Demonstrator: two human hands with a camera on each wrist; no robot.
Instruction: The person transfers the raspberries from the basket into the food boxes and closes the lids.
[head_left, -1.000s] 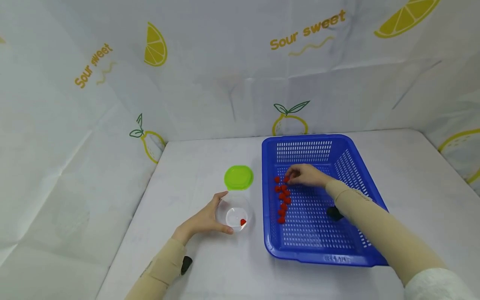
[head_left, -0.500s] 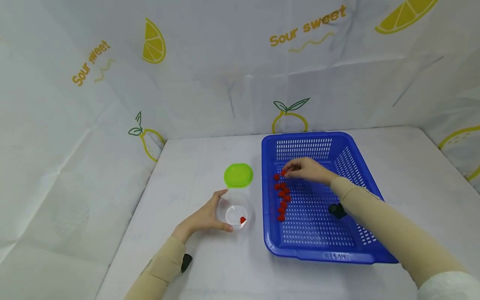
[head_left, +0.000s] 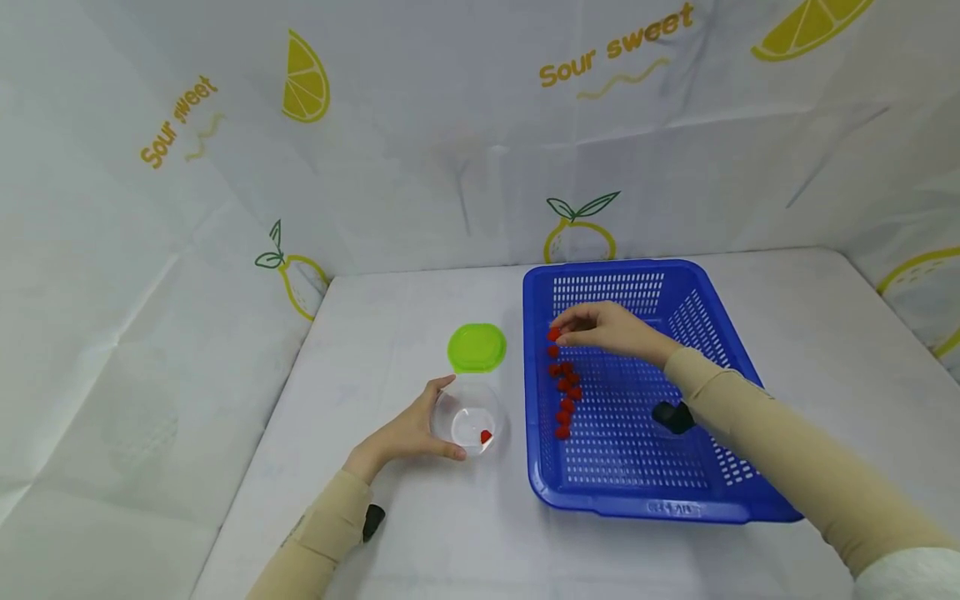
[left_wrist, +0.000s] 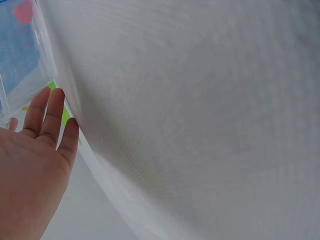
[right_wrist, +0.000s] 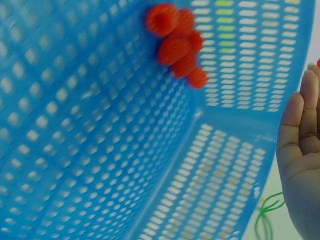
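My left hand (head_left: pixel 408 429) holds a small clear plastic bowl (head_left: pixel 467 422) on the table, thumb on the near side and fingers on the far side. One red berry (head_left: pixel 486 437) lies inside the bowl. Over the left part of a blue basket (head_left: pixel 622 508), my right hand (head_left: pixel 611 332) pinches another red berry (head_left: pixel 554 333) between thumb and fingertips. Several more raspberry-like red berries (right_wrist: pixel 175 49) lie on the basket floor along its left wall. In the right wrist view, a speck of red shows at the fingertips of the right hand (right_wrist: pixel 302 140).
A green lid (head_left: pixel 477 347) lies on the white table (head_left: pixel 450 533), just behind the bowl. The basket's raised left wall stands between the berries and the bowl. White cloth printed with lemons (head_left: pixel 579 243) hangs at the back and sides.
With the berry in its fingers, my right hand has risen and moved left towards the basket's left rim. The left hand keeps its hold on the bowl. The head view has tilted slightly down.
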